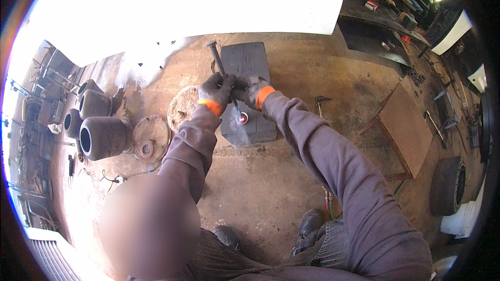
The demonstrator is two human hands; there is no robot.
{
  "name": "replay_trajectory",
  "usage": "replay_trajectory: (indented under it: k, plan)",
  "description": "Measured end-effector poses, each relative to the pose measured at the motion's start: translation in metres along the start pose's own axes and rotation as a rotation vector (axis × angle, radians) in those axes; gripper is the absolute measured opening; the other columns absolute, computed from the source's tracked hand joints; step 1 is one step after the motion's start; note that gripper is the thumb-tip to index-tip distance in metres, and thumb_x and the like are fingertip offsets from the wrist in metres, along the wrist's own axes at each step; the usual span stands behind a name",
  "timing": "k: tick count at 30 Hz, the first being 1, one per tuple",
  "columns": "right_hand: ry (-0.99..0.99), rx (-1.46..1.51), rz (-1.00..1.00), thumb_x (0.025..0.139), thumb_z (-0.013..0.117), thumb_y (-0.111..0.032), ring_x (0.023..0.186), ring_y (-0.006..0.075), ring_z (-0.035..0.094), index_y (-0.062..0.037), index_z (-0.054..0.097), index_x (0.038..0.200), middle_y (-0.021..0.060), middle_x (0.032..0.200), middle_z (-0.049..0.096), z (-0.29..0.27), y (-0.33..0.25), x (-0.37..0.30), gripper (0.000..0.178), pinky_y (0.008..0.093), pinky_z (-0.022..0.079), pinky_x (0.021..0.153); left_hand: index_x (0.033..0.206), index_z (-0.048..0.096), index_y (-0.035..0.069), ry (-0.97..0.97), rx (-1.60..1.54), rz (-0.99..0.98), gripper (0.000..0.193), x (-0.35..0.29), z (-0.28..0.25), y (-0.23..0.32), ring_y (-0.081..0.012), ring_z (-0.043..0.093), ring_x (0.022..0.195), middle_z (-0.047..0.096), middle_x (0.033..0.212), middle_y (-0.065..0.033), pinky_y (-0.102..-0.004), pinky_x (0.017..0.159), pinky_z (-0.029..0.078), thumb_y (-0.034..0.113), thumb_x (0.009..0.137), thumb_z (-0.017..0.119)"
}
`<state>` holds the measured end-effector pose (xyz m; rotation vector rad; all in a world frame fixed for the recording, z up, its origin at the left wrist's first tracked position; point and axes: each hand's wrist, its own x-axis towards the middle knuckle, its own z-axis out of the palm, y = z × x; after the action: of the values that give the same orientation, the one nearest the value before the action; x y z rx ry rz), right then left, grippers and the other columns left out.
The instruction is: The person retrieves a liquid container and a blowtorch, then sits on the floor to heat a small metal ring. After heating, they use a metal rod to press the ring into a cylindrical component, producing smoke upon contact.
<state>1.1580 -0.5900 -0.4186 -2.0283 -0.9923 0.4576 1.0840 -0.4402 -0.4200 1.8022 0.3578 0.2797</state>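
Two gloved hands meet over the dark metal block (249,62) that lies on the dirt floor. The left hand (216,92), in a grey glove with an orange cuff, is closed around the shaft of a long metal rod (217,62). The rod's blunt head sticks out beyond the fingers toward the block's far end, and its lower part runs down past the palm toward the block's near end. The right hand (251,91), gloved the same way, sits just beside the left and is curled about the same rod; how tightly its fingers close cannot be told. Below both hands, on the near part of the block, rests a small round reddish piece (241,119) — the rod's lower tip is at it, though contact is not clear.

Left of the block lie two rusty round discs (151,138), and farther left stand several dark cylindrical drums (104,136). Right of the block — well apart — a flat brown board (411,125) rests on the ground.
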Motion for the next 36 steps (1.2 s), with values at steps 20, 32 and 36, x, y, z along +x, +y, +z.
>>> replay_trajectory:
  k: [20, 32, 36]
  plan:
    - [0.055, 0.140, -0.041, 0.090, 0.066, -0.029, 0.104, 0.0304, 0.068, -0.0108, 0.068, 0.118, 0.0137, 0.113, 0.071, -0.015, -0.024, 0.003, 0.033, 0.0384, 0.053, 0.089, 0.102, 0.067, 0.000, 0.032, -0.104, 0.051, 0.033, -0.010, -0.012, 0.051, -0.0152, 0.067, 0.070, 0.071, 0.088, -0.0071, -0.0286, 0.059, 0.055, 0.032, 0.094, 0.069]
    - [0.071, -0.065, 0.065, 0.089, 0.062, -0.045, 0.108, 0.0378, 0.065, -0.0165, 0.066, 0.121, 0.0175, 0.114, 0.069, -0.003, -0.005, 0.002, 0.042, 0.0423, 0.051, 0.092, 0.104, 0.067, 0.001, 0.027, -0.005, -0.018, 0.027, -0.002, -0.003, 0.021, -0.0149, 0.066, 0.071, 0.072, 0.088, -0.0070, -0.0282, 0.062, 0.053, 0.027, 0.097, 0.063]
    - [0.058, -0.167, 0.083, 0.089, 0.063, -0.044, 0.110, 0.0381, 0.064, -0.0184, 0.066, 0.122, 0.0192, 0.116, 0.068, -0.010, -0.016, -0.010, 0.042, 0.0424, 0.051, 0.094, 0.100, 0.069, 0.001, 0.044, -0.058, 0.020, 0.031, 0.000, -0.001, 0.006, -0.0137, 0.063, 0.067, 0.067, 0.082, -0.0061, -0.0289, 0.058, 0.051, 0.031, 0.092, 0.069]
